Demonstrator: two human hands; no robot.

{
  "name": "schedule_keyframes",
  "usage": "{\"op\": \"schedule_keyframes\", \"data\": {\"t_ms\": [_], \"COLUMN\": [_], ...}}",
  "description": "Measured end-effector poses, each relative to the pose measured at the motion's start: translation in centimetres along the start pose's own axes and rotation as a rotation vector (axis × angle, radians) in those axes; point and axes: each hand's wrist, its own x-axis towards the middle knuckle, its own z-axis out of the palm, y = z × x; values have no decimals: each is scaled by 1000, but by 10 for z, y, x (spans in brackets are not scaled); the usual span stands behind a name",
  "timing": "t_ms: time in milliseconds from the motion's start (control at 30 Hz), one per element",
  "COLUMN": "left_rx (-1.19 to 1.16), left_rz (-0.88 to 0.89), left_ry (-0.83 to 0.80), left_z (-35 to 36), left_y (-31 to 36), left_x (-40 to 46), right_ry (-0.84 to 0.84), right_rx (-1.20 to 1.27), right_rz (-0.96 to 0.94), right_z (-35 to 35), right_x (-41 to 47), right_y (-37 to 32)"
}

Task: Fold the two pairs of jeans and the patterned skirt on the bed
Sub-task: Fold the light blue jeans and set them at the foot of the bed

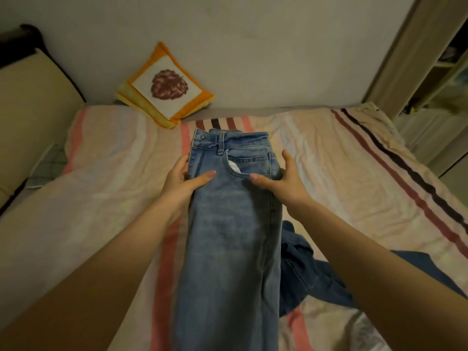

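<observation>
I have one pair of light blue, faded denim jeans (230, 224) laid lengthwise down the middle of the bed (342, 173), folded leg over leg into a single narrow strip, waistband at the far end and the legs running toward me past the lower edge of view. My left hand (181, 182) grips the strip's left edge just below the waistband, thumb lying flat on top of the denim and my fingers (182, 165) curled round the edge. My right hand (278, 179) grips the right edge opposite it, thumb on top near the front pocket, my other fingers wrapped against the side seam.

A second pair, dark blue denim jeans (311, 272), lies crumpled just to the right of the light pair, touching it and partly under my right forearm. That makes two pairs of jeans in view; I cannot see the patterned skirt.

The bed carries a pale pink-and-cream striped sheet (114, 173). There is wide open sheet to the left of the jeans and more on the right beyond the dark pair, up to the dark stripes near the right edge. At the far edge, against the wall, leans one orange-bordered square cushion with a brown leaf motif (166, 86), near the waistband but apart from it. One cream upholstered headboard (30, 110) bounds the left side.
</observation>
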Motion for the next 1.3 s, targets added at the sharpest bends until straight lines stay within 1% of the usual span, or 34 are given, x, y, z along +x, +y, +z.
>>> {"op": "schedule_keyframes", "data": {"t_ms": [133, 233, 333, 433, 533, 633, 733, 833, 900, 1033, 1167, 1300], "left_rx": [102, 216, 223, 148, 75, 39, 62, 95, 75, 25, 5, -29], "left_rz": [96, 157, 163, 115, 66, 53, 55, 78, 49, -32, -87, -145], "left_ry": [-40, -33, -49, -63, -84, -90, -106, -50, -11, 68, 117, 115], "left_z": [2, 1, 1, -1, -2, -4, -1, 6, 7, 13, 18, 19], "left_y": [22, 35, 49, 63, 69, 67, 56, 48, 41, 17, -5, -34], "left_x": [2, -1, -9, -20, -35, -56, -81, -109, -128, -180, -232, -276], "right_ry": [-63, -76, -98, -96, -130, -158, -150, -125, -117, -83, -31, 0], "right_rx": [-157, -140, -132, -82, -32, -2, 20, 9, -19, -63, -22, 8], "right_rz": [-142, -201, -178, -104, -101, -103, -114, -153, -172, -124, -82, 1], "right_z": [-6, -5, -6, -5, -4, -4, -6, -8, -8, -4, 2, 3], "right_x": [4, 4, 3, -7, -23, -49, -76, -100, -117, -161, -209, -248], "right_y": [-22, -42, -60, -70, -73, -65, -49, -39, -31, -3, 21, 51]}}
